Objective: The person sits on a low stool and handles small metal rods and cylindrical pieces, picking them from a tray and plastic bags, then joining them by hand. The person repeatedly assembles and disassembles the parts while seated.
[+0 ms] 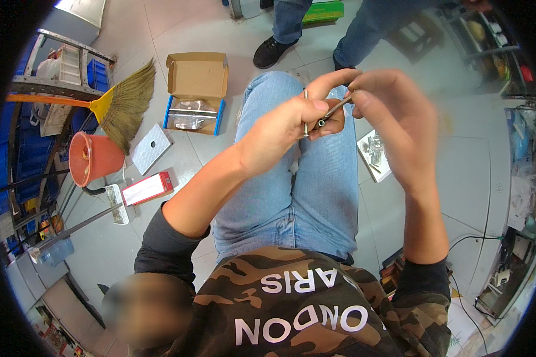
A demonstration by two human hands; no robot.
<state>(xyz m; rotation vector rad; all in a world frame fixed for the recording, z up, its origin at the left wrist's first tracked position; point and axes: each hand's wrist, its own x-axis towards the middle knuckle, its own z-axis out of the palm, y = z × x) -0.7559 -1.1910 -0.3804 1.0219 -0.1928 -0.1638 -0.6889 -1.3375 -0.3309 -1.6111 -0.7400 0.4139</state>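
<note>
Above my lap, my left hand [278, 126] is closed, palm up, around small metal parts. A thin bolt-like pin [306, 113] with a flat end stands out between its thumb and fingers. Beside it lies a slim metal rod [337, 108], whose near end looks round and hollow. My right hand [396, 122] pinches the far end of that rod between thumb and fingers; its back is slightly smeared by motion. Whether the rod and the pin touch is hidden by my fingers.
On the floor stand an open cardboard box [218, 83] with bagged parts, a red-and-white box [147, 188], a white panel [152, 149], an orange bucket [88, 157] and a broom [128, 98]. A white tray [385, 174] of metal pieces lies right of my knee. Another person's shoe [273, 52] is ahead.
</note>
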